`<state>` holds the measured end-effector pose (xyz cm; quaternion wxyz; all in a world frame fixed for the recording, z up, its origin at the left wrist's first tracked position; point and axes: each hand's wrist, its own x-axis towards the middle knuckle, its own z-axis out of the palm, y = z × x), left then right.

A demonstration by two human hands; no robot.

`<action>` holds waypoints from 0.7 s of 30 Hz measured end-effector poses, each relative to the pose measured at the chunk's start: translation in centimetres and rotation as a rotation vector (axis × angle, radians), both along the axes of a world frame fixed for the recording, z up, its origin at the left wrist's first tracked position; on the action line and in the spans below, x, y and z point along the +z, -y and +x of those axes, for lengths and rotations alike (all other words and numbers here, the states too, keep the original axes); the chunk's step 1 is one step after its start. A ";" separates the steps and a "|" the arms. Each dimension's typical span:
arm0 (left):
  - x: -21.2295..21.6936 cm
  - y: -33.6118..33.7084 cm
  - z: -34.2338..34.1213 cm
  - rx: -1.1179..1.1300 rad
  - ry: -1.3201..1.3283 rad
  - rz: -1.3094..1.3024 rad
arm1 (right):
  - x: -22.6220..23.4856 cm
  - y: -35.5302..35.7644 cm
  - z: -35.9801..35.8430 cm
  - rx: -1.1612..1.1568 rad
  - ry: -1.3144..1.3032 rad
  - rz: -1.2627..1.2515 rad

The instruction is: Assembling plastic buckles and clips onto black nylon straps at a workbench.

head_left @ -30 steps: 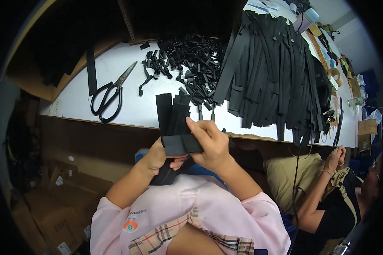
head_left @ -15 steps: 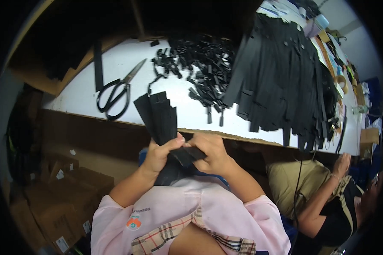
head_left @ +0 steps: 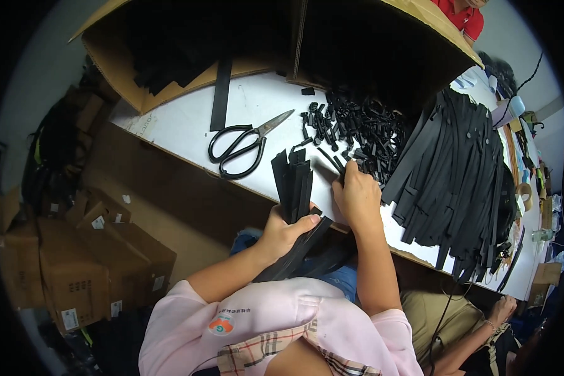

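Note:
My left hand (head_left: 286, 232) is closed round a bundle of flat black strips (head_left: 292, 185). The strips fan upward from the fist, and their lower lengths drape toward my lap. Over the near side of the white table, my right hand (head_left: 359, 191) has its fingers bent together at the edge of a heap of short black pieces (head_left: 370, 128). A couple of narrow black pieces (head_left: 332, 160) lie right by its fingertips; whatever it pinches is hidden. To the left of the heap lie black-handled scissors (head_left: 247, 144) with their blades pointing away to the right.
A large layer of long black strips (head_left: 454, 182) covers the table's right side and hangs over its edge. Open cardboard boxes (head_left: 122, 75) stand at the back. One strip (head_left: 221, 94) lies near the scissors. Cartons (head_left: 100, 263) are stacked at left; a co-worker's hand (head_left: 502, 308) is at right.
My right hand has left the strip bundle and moved forward and right to the heap of short pieces. My left hand keeps hold of the bundle. The view has shifted, showing more of the boxes.

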<state>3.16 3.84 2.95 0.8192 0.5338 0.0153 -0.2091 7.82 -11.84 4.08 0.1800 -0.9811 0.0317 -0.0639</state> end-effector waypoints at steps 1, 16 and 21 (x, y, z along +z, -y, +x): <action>0.1 0.0 0.0 0.010 -0.011 -0.026 | 0.0 0.1 -0.3 0.003 -0.005 -0.002; 0.8 2.5 -1.1 -0.105 0.134 0.037 | 0.7 2.8 -8.7 0.266 0.154 1.075; 0.8 2.8 -1.5 -0.043 0.322 0.110 | 1.2 3.5 -8.6 0.430 0.278 0.735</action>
